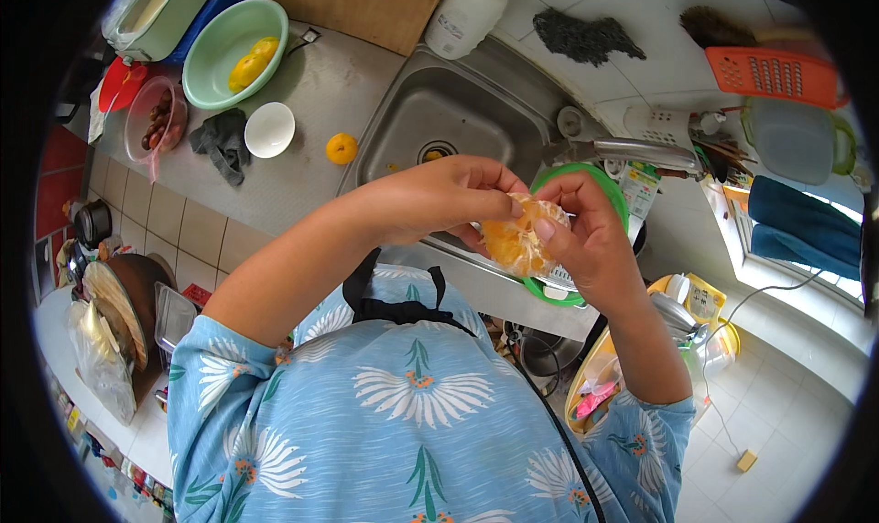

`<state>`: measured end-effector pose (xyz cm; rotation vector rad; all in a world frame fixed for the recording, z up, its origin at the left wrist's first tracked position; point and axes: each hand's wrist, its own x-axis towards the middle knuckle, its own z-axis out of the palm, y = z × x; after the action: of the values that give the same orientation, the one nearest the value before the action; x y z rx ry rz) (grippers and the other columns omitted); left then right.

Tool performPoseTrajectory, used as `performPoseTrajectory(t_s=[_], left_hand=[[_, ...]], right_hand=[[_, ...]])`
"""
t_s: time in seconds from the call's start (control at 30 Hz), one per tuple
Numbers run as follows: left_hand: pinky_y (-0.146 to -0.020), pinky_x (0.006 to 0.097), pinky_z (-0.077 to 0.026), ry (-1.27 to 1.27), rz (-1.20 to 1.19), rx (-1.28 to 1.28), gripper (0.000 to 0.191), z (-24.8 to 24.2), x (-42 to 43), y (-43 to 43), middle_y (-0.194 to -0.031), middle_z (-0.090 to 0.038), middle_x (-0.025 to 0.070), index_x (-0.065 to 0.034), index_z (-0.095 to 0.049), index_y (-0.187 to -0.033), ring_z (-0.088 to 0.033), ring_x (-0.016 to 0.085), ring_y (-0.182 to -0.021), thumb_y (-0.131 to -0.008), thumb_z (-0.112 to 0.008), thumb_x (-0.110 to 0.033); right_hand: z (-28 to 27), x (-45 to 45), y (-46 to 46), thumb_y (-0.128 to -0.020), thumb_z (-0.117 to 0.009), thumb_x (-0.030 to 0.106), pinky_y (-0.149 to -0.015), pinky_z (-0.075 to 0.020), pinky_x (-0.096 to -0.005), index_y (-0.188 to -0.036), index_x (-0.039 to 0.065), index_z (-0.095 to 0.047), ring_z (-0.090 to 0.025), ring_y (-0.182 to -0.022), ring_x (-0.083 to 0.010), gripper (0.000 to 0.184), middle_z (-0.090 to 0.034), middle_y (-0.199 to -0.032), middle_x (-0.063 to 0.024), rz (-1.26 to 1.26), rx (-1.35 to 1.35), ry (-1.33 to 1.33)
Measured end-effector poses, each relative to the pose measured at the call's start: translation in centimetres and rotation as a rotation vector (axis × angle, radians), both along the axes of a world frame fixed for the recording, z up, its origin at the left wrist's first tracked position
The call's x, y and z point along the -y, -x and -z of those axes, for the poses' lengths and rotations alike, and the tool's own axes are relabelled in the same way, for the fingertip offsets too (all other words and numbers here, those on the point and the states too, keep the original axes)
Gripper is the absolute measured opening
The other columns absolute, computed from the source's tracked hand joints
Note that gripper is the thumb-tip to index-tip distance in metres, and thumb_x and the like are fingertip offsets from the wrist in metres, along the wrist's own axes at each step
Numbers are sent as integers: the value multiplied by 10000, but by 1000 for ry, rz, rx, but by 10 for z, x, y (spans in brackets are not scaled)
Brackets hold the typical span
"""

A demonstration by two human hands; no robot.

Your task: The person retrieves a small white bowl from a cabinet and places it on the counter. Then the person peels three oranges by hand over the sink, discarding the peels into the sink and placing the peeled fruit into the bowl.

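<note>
A peeled orange citrus fruit (522, 238) with white pith strands is between my two hands, above the right side of the sink. My left hand (460, 197) grips its upper left side. My right hand (590, 238) holds its right side, the thumb pressing on the segments. Beneath the hands is a green basin (611, 190), partly hidden by them. Left of the steel sink (467, 104), an unpeeled citrus fruit (341, 148) lies on the counter. Bits of orange peel (434, 155) lie at the sink drain.
A white bowl (269, 130), a dark cloth (225, 144) and a green bowl (199, 80) with yellow fruits stand on the left counter, near a pink strainer (180, 121) of small dark red fruits. A faucet (645, 153) reaches over the sink from the right. A white bottle (467, 18) stands behind the sink.
</note>
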<state>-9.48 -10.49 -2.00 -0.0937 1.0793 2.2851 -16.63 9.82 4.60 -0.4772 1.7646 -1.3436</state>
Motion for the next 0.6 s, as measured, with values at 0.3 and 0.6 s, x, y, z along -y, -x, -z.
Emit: performPoseTrajectory(t_s=[0.3, 0.6], left_hand=[[-915, 330, -543, -60, -56, -82, 616, 2, -12, -9, -1232, -568, 87, 5, -391, -1352, -611, 156, -1088, -840, -730, -50], [-909, 285, -525, -9, -212, -131, 661, 5, -21, -11, -1169, -594, 107, 28, -409, -1320, -624, 147, -1046, -781, -772, -95]], right_hand=[[-7, -1, 9, -951, -672, 209, -762, -520, -226, -1198, 43, -514, -609, -915, -75, 336, -586, -1028, -51, 27, 62, -65], [-30, 6, -5, -812, -719, 62, -1003, -477, -314, -1392, 56, -412, -571, -1169, -155, 656, -502, -1275, -80, -179, -256, -197]])
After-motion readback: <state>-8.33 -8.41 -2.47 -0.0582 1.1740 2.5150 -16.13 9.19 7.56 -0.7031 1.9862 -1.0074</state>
